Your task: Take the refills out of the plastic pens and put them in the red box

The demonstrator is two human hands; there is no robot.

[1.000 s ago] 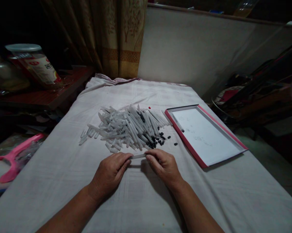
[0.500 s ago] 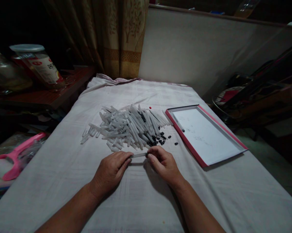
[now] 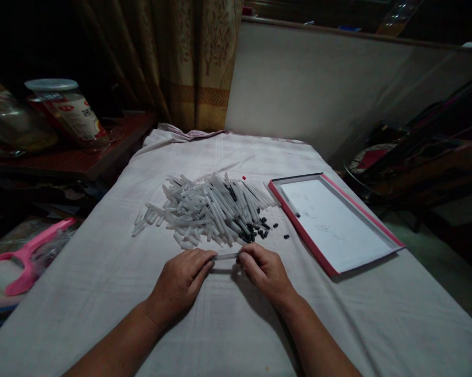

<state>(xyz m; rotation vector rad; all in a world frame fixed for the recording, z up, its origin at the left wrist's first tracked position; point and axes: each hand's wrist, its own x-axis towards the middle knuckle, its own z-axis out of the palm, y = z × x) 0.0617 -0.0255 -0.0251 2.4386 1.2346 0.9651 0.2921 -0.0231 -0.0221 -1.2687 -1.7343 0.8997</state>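
My left hand (image 3: 183,280) and my right hand (image 3: 265,270) rest on a white cloth (image 3: 228,324) and pinch the two ends of one clear pen barrel (image 3: 225,256), held level between them. Just beyond my fingers lies a heap of clear pen barrels (image 3: 208,209). Several small black caps (image 3: 259,230) are scattered at the heap's right edge, close to my right hand. A tiny red piece (image 3: 244,178) sits behind the heap.
A shallow red-edged box lid (image 3: 334,222) with a white inside lies to the right, one pen in its far corner. Left of the cloth stand jars (image 3: 69,112) on a dark wooden shelf, and a pink handled tool (image 3: 27,254) lies lower down. A curtain hangs behind.
The hands keep the same grip on the barrel. The view has shifted slightly, so everything sits a little lower and to the right in the frame.
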